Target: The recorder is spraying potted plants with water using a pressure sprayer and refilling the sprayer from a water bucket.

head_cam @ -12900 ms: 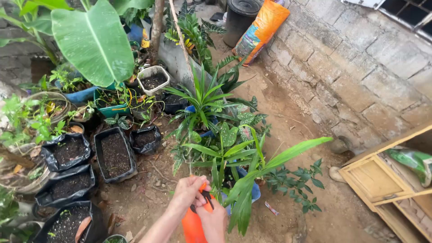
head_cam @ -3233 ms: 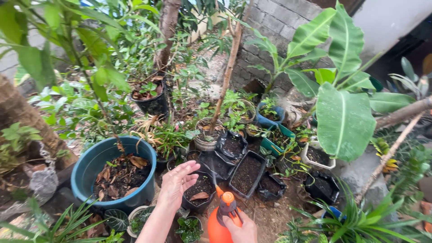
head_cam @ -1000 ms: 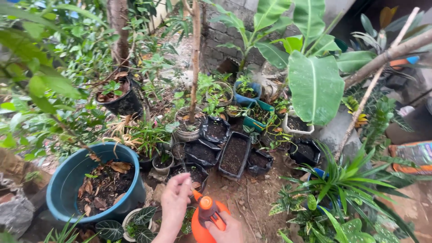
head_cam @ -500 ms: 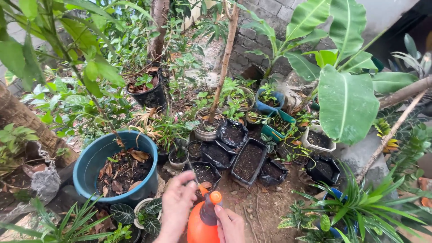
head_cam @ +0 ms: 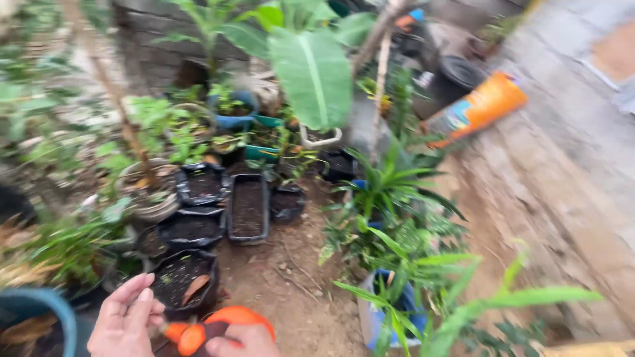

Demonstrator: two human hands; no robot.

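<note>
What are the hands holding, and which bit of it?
An orange spray bottle. The right hand wraps its upper body just below the cap; the left hand touches the nozzle end with its fingers open.

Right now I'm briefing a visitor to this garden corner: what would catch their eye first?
Probably the big green leaf at top centre, above a cluster of black grow bags filled with dark soil. At the bottom edge, the left hand and right hand meet on an orange sprayer. An orange sack leans on the stone wall at upper right.

Bare dirt ground [head_cam: 291, 291], stone wall [head_cam: 562, 172] on the right, soft daylight.
</note>
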